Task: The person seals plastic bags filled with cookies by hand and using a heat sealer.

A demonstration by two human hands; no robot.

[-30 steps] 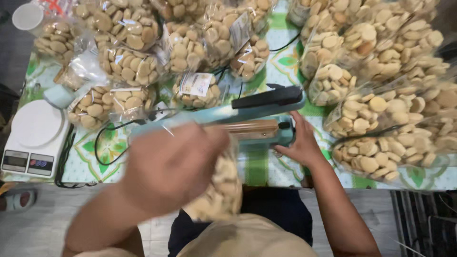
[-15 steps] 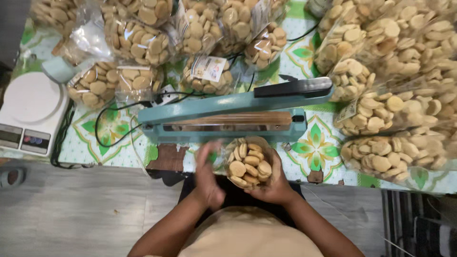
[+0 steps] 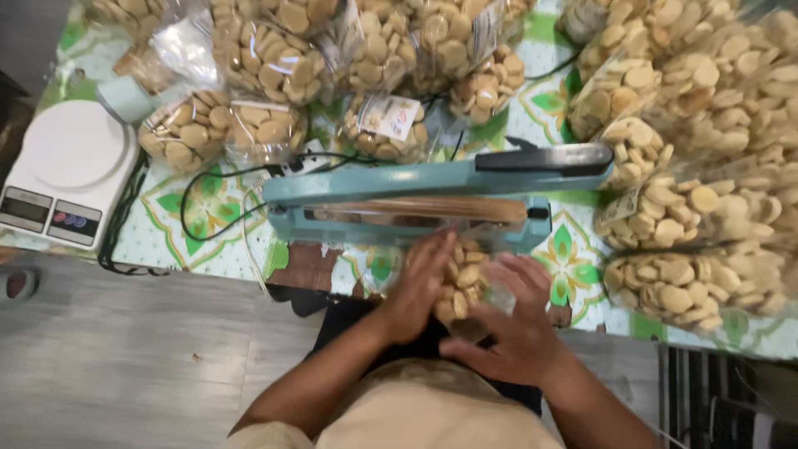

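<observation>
A: Status on the clear bag of round biscuits [image 3: 460, 283]?

B: Clasped between both hands at the near edge of the tabletop [image 3: 166, 241], just in front of the teal heat sealer [image 3: 416, 204]. Left hand [image 3: 416, 287] flat against its left side, right hand [image 3: 519, 320] cupped round its right side and base.

A: Sealed yet?

B: Can't tell; bag mouth hidden behind fingers and sealer body. Sealer arm [image 3: 544, 158] looks raised, nothing obvious lying on the bar. Judging by that, closing probably not done for this one. Plenty of filled biscuit bags [image 3: 665, 208] heaped right and at the back, so likely well into the batch.

A: Room to move?

B: Tight. Stacked bags crowd the sealer's right end, more just behind it. Black power cord [image 3: 208, 191] looped to the left. White kitchen scale [image 3: 71, 170] well apart at far left. Bag partly overhanging the tabletop edge above the lap; only open gap left of the sealer
</observation>
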